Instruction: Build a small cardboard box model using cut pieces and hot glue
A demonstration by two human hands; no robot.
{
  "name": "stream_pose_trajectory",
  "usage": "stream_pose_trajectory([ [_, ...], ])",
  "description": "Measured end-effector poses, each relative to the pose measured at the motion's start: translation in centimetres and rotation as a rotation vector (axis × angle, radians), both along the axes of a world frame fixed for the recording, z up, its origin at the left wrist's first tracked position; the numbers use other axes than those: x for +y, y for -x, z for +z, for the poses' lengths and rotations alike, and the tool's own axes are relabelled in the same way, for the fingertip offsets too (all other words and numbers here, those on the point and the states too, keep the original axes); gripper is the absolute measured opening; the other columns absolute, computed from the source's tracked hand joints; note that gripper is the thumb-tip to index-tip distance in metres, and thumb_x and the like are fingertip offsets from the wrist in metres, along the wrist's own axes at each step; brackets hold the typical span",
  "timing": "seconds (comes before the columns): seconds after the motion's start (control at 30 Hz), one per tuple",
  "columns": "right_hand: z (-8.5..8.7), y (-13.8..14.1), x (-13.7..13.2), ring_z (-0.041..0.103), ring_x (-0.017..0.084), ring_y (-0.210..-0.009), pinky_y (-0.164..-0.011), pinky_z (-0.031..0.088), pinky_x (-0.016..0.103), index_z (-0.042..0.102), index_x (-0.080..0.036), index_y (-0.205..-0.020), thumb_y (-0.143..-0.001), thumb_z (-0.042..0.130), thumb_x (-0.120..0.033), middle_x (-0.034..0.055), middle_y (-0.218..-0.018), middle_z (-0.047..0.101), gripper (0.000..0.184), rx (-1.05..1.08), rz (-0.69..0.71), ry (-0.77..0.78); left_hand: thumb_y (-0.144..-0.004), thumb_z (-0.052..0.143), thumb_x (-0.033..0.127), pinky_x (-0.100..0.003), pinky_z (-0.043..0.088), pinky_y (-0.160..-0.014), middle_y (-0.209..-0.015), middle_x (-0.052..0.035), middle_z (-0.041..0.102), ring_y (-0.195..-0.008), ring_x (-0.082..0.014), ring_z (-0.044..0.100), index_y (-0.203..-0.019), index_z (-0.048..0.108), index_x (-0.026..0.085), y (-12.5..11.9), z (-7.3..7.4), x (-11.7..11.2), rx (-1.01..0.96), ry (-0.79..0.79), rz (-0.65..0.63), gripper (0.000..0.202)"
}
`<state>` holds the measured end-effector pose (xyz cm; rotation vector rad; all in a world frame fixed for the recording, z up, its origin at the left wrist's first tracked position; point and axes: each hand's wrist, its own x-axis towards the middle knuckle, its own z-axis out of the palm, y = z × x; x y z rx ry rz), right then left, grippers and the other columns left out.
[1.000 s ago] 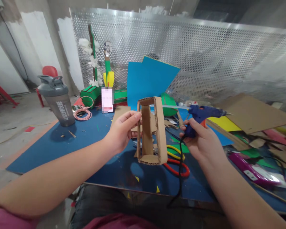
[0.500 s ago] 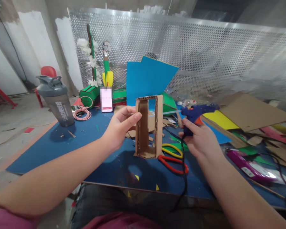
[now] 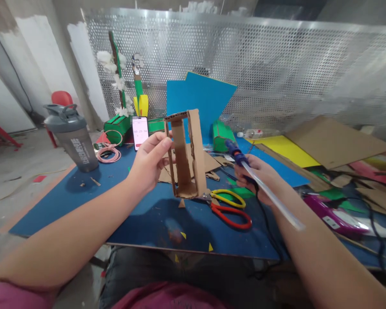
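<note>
My left hand (image 3: 152, 161) pinches the left side of a hollow cardboard frame (image 3: 197, 154), holding it tilted above the table. The frame is an open box shape with rough corrugated edges. On the right, my right hand (image 3: 255, 174) grips a blue glue gun (image 3: 234, 148), its nozzle turned away from me. A long clear glue stick (image 3: 273, 195) sticks out of the gun's rear towards me. The gun is apart from the cardboard. Scissors (image 3: 231, 216) with one red and one yellow handle lie below, between the hands.
On the blue table (image 3: 131, 227) stand a grey shaker bottle (image 3: 75, 139) and a phone (image 3: 140, 132). Blue card (image 3: 201, 101) leans near a perforated metal screen (image 3: 276, 77). A purple power strip (image 3: 334, 219) and cardboard sheets (image 3: 337, 139) lie at right. The gun's black cord (image 3: 272, 236) hangs over the front edge.
The cardboard frame has moved left and up and is turned. The glue gun has swung round: its stick, pointing at the frame before, now points back towards me. The scissors are more exposed.
</note>
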<state>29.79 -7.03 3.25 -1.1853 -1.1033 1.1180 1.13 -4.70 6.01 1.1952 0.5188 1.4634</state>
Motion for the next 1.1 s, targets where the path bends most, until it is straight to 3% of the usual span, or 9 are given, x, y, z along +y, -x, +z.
stream_pose_trajectory([
  [0.13, 0.0, -0.2, 0.1, 0.043, 0.009, -0.045, -0.046, 0.035, 0.023, 0.054, -0.025, -0.087, -0.062, 0.097, -0.040, -0.0095, -0.057, 0.053, 0.052, -0.082, -0.050, -0.086, -0.065, 0.099, 0.057, -0.021, 0.059, -0.062, -0.096, 0.0010, 0.070, -0.078, -0.0114, 0.067, -0.085, 0.065, 0.024, 0.0, -0.2, 0.4, -0.010, 0.002, 0.010, 0.052],
  [0.23, -0.2, -0.3, -0.1, 0.048, 0.011, -0.048, -0.051, 0.038, 0.028, 0.058, -0.023, -0.080, -0.079, 0.087, -0.055, -0.0039, -0.061, 0.056, 0.043, -0.005, 0.034, -0.242, -0.066, 0.100, 0.053, -0.019, 0.058, -0.061, -0.085, 0.0030, 0.067, -0.073, -0.0100, 0.067, -0.081, 0.063, 0.024, -0.2, -0.2, 0.5, -0.017, -0.004, 0.060, 0.049],
  [0.33, -0.7, -0.3, -0.8, 0.052, 0.014, -0.050, -0.053, 0.040, 0.033, 0.067, -0.023, -0.085, -0.091, 0.076, -0.061, -0.0006, -0.063, 0.057, 0.040, -0.014, 0.108, -0.403, -0.066, 0.101, 0.049, -0.019, 0.059, -0.062, -0.078, 0.0045, 0.065, -0.069, -0.0092, 0.066, -0.080, 0.062, 0.023, -0.3, -0.2, 0.7, -0.023, -0.006, 0.108, 0.049],
  [0.5, -1.2, 0.8, -2.7, 0.059, 0.021, -0.054, -0.054, 0.046, 0.036, 0.068, -0.025, -0.099, -0.096, 0.065, -0.066, 0.0011, -0.066, 0.062, 0.041, -0.401, 0.145, -0.600, -0.065, 0.103, 0.044, -0.019, 0.059, -0.068, -0.080, 0.0040, 0.068, -0.071, -0.0081, 0.065, -0.080, 0.063, 0.021, -0.1, -0.5, 1.6, -0.078, -0.116, 0.178, 0.049],
  [0.63, -0.8, 2.9, -3.8, 0.069, 0.027, -0.080, -0.072, 0.058, 0.041, 0.068, -0.025, -0.100, -0.097, 0.065, -0.046, 0.0084, -0.093, 0.070, 0.022, -0.776, 0.117, -0.764, -0.073, 0.100, 0.040, -0.017, 0.056, -0.067, -0.079, 0.0042, 0.064, -0.068, -0.0066, 0.060, -0.082, 0.064, 0.022, 0.1, -1.1, 2.1, -0.041, -0.276, 0.262, 0.041],
  [0.7, -0.6, 3.8, -4.0, 0.071, 0.027, -0.085, -0.073, 0.059, 0.038, 0.068, -0.024, -0.103, -0.098, 0.063, -0.040, 0.0100, -0.101, 0.070, 0.018, -0.907, 0.096, -0.777, -0.075, 0.099, 0.038, -0.018, 0.058, -0.071, -0.084, 0.0025, 0.065, -0.075, -0.0081, 0.062, -0.083, 0.066, 0.022, 0.0, -1.3, 2.0, 0.003, -0.353, 0.283, 0.038],
  [0.9, -0.3, 4.3, -4.3, 0.069, 0.022, -0.072, -0.058, 0.052, 0.031, 0.068, -0.022, -0.108, -0.103, 0.055, -0.033, 0.0101, -0.104, 0.067, 0.017, -1.175, 0.005, -0.719, -0.078, 0.098, 0.035, -0.025, 0.063, -0.077, -0.099, -0.0010, 0.067, -0.083, -0.0122, 0.068, -0.087, 0.065, 0.024, -0.3, -1.9, 0.9, 0.133, -0.572, 0.325, 0.035],
  [1.1, -0.6, 4.6, -4.7, 0.065, 0.019, -0.064, -0.054, 0.048, 0.030, 0.067, -0.021, -0.109, -0.098, 0.059, -0.028, 0.0089, -0.105, 0.066, 0.015, -1.242, -0.121, -0.729, -0.071, 0.102, 0.034, -0.036, 0.065, -0.092, -0.102, -0.0016, 0.068, -0.100, -0.0192, 0.071, -0.086, 0.064, 0.023, -0.4, -1.9, 0.4, 0.194, -0.666, 0.366, 0.042],
])
